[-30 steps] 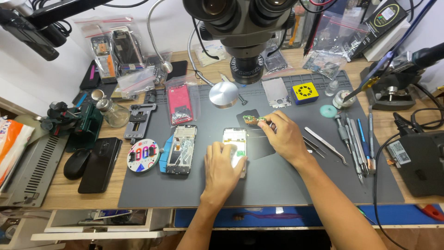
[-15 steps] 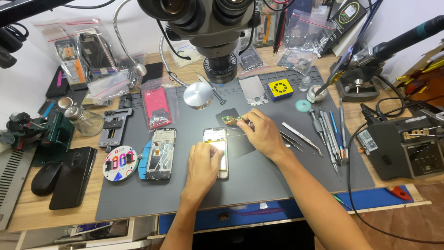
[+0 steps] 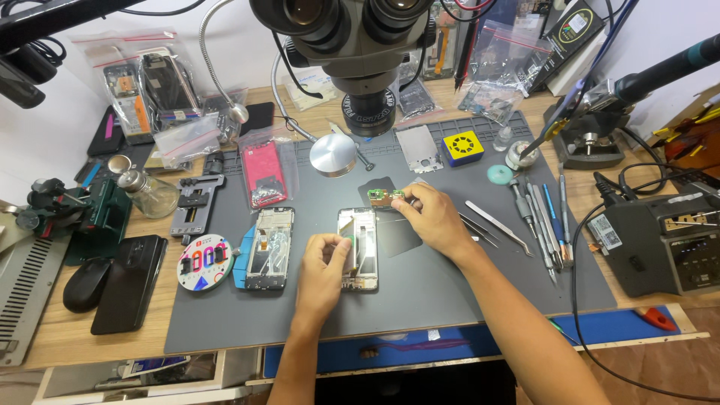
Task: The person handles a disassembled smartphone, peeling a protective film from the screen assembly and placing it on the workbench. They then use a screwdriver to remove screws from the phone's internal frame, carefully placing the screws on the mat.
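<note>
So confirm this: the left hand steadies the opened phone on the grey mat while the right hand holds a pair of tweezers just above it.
Not quite. The head view shows the right hand pinching a small green circuit board, not tweezers; the tweezers lie on the grey mat to its right. The left hand does steady the opened phone.

Both forearms bare, entering from bottom edge, reaching forward over table. Left hand low and palm-down, fingers curled, thumb and index pinched together at fingertips, wrist straight, forearm running nearly vertical up frame. Right hand further forward, back of hand up, fingers bent, thumb and index tips closed in fine pinch pointing left. Right forearm slanting from lower right. Hands near each other, not touching.
</note>
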